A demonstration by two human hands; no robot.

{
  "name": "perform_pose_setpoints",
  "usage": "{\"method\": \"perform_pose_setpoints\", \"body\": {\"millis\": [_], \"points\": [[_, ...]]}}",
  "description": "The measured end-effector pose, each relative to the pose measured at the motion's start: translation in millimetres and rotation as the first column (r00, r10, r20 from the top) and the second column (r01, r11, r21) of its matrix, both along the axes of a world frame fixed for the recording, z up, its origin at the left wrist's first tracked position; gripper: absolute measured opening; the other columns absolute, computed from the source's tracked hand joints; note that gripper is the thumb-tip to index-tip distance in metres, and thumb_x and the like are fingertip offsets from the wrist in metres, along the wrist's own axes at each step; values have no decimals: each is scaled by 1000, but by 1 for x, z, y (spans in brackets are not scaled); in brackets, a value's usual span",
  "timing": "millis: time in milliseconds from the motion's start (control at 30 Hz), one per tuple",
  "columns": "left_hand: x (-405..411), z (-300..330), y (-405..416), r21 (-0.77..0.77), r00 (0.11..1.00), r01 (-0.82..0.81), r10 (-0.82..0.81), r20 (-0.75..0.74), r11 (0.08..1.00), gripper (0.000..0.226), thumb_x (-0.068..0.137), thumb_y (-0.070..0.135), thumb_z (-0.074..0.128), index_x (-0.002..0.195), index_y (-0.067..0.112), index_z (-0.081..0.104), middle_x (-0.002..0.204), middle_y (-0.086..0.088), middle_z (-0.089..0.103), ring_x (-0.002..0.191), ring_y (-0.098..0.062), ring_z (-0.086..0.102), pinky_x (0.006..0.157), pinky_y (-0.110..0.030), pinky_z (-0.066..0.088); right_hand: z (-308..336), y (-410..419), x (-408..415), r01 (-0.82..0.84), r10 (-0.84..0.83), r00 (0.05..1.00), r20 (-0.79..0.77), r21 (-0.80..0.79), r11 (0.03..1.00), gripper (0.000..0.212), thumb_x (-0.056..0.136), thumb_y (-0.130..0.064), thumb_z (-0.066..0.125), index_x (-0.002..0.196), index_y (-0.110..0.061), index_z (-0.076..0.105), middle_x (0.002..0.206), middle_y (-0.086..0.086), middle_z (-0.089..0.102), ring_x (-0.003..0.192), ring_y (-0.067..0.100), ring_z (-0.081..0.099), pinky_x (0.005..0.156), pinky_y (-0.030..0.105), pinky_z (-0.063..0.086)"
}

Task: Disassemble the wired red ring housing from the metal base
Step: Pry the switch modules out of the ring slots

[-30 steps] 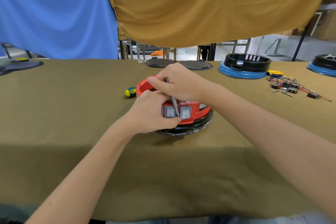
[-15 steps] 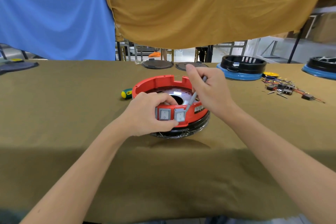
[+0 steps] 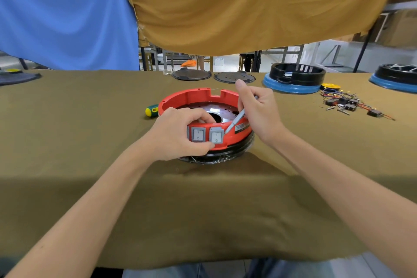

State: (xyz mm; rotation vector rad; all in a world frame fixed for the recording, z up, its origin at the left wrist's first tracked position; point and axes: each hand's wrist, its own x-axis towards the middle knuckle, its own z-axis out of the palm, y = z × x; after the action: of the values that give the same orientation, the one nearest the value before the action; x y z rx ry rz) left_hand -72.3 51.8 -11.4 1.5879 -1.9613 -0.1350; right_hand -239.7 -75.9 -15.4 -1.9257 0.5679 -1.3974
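Red ring housing sits at centre frame on a black base, on a table covered with olive-brown cloth. Two grey rocker switches are set in its near wall, with a small label to their right. Perforated metal plate with a centre hole is visible inside the ring.

Left hand grips the near-left wall of the housing: fingers curled over the rim, thumb under the switches. Right hand holds a thin grey tool in curled fingers, thumb pointing up; the tool slants down-left, its tip at the upper right corner of the right switch.

Just left of the housing and partly hidden behind it: a screwdriver handle, green and yellow. Right of centre: a loose pile of small black parts with coloured wires and a yellow disc.

Far edge of table: two dark round plates, then two black rings on blue bases toward the upper right. Far left edge: a dark flat piece. Blue cloth and mustard cloth hang behind.
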Motion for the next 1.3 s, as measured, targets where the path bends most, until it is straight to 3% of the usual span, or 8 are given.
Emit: {"method": "perform_pose_setpoints", "body": {"millis": [233,400,533,667,833,933,1167,1300], "points": [[0,0,0,5,1000,-11,11,-8,1000,37,68,42,72,103,30,66,90,16,68,83,-2,62,82,-27,44,-24,7,-14,227,-235,972,3,-273,935,55,103,-21,52,52,-1,43,50,9,40,53,16,37,55,32,30],[-1,0,0,1,1000,-17,17,11,1000,40,69,45,71,105,29,66,93,17,67,85,-1,62,82,-26,45,-23,29,-14,407,-456,888,59,-562,720,50,102,-36,47,55,-21,37,49,-11,33,44,10,31,47,18,21],[0,0,1,5,1000,-13,13,6,1000,40,68,46,70,105,30,66,92,17,68,85,-2,62,83,-26,45,-30,32,-25,481,-493,867,67,-365,797,55,100,-40,48,51,-23,31,44,-13,25,42,10,26,45,29,21],[0,-1,0,2,1000,-12,12,-6,1000,39,69,44,71,104,29,66,92,16,68,84,-2,62,81,-25,45,-31,37,-20,456,-459,886,69,-303,837,56,100,-44,48,49,-32,26,39,-11,24,39,10,28,46,20,20],[0,-1,1,-3,1000,-8,8,-10,1000,38,68,43,72,103,28,67,90,15,68,83,-3,63,78,-23,43,-37,31,-23,426,-422,905,56,-111,898,70,102,-44,49,46,-3,39,39,-7,30,41,11,30,46,20,21],[-1,-1,1,-2,1000,-7,7,-5,1000,38,69,43,71,104,28,67,92,14,69,84,-5,63,80,-27,48,-35,35,-26,403,-410,912,-18,-141,904,67,98,-51,45,43,-14,35,38,-8,38,40,11,34,45,18,24],[-1,1,2,-1,1000,-13,13,3,1000,38,69,43,71,104,28,66,91,15,68,83,-3,63,80,-27,47,-28,22,-55,-51,10,939,-345,-110,993,36,87,-54,57,68,-25,65,59,-9,55,55,4,42,53,19,33],[-2,0,1,3,1000,-15,15,4,1000,39,69,43,71,104,28,66,92,15,68,84,-4,63,83,-30,48,-26,8,-66,-136,58,839,-540,-106,985,28,87,-54,53,80,-27,52,70,-14,54,63,4,44,58,19,35]]}}
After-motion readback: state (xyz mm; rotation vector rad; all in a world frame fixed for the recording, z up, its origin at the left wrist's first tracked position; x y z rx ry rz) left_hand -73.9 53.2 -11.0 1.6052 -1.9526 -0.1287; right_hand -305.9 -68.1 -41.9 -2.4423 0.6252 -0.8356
